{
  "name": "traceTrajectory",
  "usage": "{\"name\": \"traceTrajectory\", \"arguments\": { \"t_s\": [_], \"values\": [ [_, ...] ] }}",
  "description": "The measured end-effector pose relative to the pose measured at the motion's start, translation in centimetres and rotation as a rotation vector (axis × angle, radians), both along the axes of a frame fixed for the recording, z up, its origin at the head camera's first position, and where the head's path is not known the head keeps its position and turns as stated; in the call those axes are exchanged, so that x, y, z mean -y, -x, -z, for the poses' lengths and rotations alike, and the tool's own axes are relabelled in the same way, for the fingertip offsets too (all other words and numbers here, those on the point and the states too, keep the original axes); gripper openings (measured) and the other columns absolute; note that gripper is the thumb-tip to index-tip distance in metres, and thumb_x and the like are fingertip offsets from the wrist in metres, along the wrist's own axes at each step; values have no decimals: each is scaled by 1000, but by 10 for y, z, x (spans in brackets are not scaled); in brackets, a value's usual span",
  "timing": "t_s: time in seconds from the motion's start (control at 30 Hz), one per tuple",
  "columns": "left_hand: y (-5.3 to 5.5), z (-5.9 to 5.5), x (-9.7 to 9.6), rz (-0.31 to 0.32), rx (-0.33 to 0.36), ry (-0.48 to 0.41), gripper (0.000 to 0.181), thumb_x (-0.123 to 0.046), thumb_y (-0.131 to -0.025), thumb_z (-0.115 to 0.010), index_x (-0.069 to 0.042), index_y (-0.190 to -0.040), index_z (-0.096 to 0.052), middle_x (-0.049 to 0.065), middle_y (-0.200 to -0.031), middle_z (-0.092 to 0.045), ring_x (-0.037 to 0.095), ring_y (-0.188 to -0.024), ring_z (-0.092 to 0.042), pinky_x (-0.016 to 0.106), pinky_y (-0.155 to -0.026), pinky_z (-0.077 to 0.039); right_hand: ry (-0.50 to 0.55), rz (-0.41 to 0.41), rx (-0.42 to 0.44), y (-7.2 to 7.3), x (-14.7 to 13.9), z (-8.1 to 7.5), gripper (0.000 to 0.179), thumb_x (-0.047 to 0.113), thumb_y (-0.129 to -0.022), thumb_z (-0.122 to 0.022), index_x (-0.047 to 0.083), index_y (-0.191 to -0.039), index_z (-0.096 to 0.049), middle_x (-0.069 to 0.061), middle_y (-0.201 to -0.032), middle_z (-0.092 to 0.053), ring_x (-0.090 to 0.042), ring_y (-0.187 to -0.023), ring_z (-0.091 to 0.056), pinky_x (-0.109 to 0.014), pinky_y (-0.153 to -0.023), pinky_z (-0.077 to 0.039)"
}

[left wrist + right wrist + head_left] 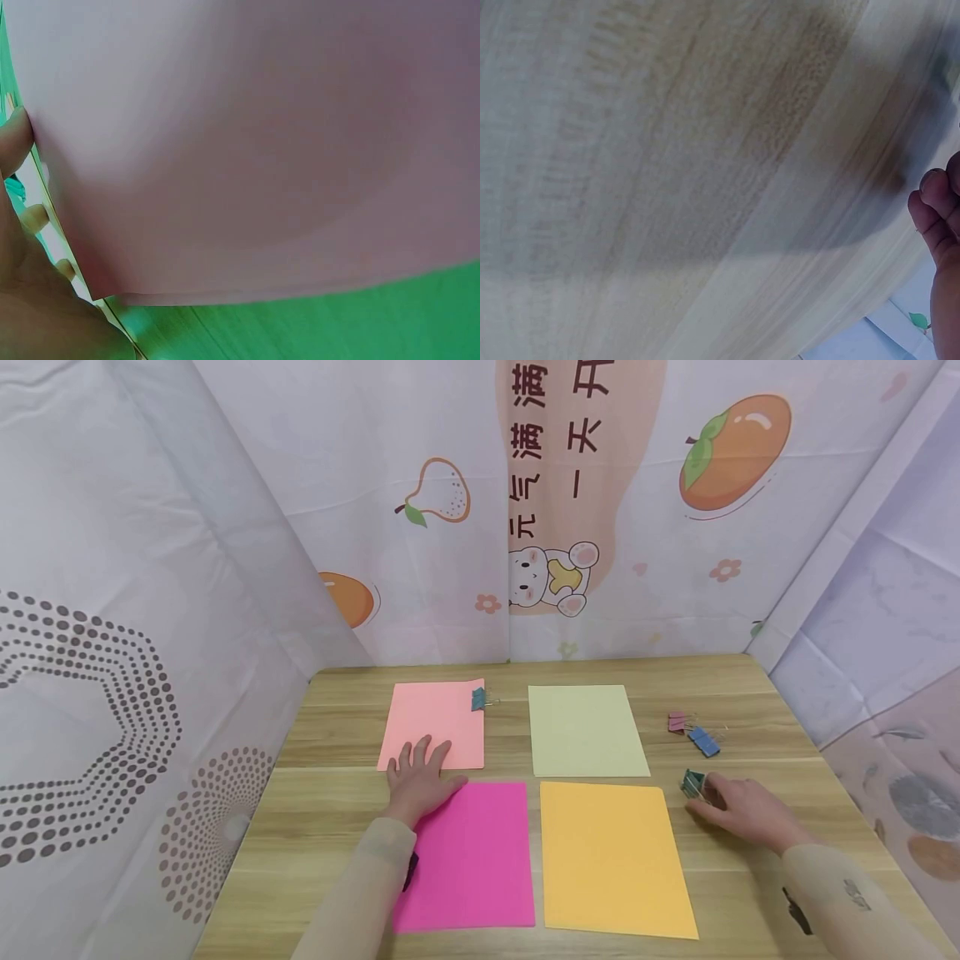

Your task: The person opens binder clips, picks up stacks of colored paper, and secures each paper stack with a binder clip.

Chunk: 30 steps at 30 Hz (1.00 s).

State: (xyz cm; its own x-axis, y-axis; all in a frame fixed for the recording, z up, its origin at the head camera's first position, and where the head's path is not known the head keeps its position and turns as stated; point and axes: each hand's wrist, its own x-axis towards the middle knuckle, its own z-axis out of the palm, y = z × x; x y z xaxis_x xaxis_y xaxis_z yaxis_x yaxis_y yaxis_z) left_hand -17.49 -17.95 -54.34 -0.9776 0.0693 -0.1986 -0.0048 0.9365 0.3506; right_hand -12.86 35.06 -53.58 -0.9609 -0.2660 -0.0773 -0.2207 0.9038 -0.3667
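My left hand (421,783) lies with its fingers spread over the lower edge of the salmon-pink paper (435,714), its thumb by the top edge of the magenta paper (472,860). A teal binder clip (477,699) is clamped on the salmon sheet's right edge near the top corner. To the right, my right hand (746,810) pinches a dark green binder clip (692,783) by its wire handles, between thumb and fingers. In the right wrist view only the curled fingers (934,206) show at the edge; the clip is hidden there.
Pale green paper (587,731) lies at the back, with orange-yellow paper (615,860) in front of it. Past my right hand are a pink binder clip (677,722) and a blue binder clip (703,742). Printed curtains (420,568) enclose the wooden table (300,860).
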Motion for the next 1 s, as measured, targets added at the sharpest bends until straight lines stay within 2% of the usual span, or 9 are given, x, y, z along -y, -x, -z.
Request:
{"name": "traceTrajectory", "arguments": {
  "t_s": [0.5, 0.8, 1.0],
  "values": [
    [0, -1, -1, 0, -11, -5, 77, -59, -92, -64, -28, -158, -39, 10, -167, -21, 46, -153, -10, 72, -116, -8, -68, -42, -92, 3, -3, 3, 35, 42, -96, -70, 17, -82, -51, 8, -62, -43, -11, -57, -40, -28, -56, -35],
    [-1, -2, -2, -4, -10, -3, 76, -58, -92, -64, -28, -158, -39, 10, -167, -22, 46, -153, -10, 73, -116, -8, -82, -61, -122, 0, -1, 0, 31, 38, -96, -71, 16, -84, -53, 10, -62, -45, -10, -57, -40, -29, -56, -37],
    [2, 4, -1, -4, -7, -8, 78, -58, -92, -63, -27, -159, -37, 10, -168, -20, 47, -153, -7, 72, -116, -5, -102, -63, -128, -1, 0, -3, 31, 37, -96, -71, 17, -84, -52, 9, -61, -43, -11, -58, -40, -30, -57, -36]
  ]
}}
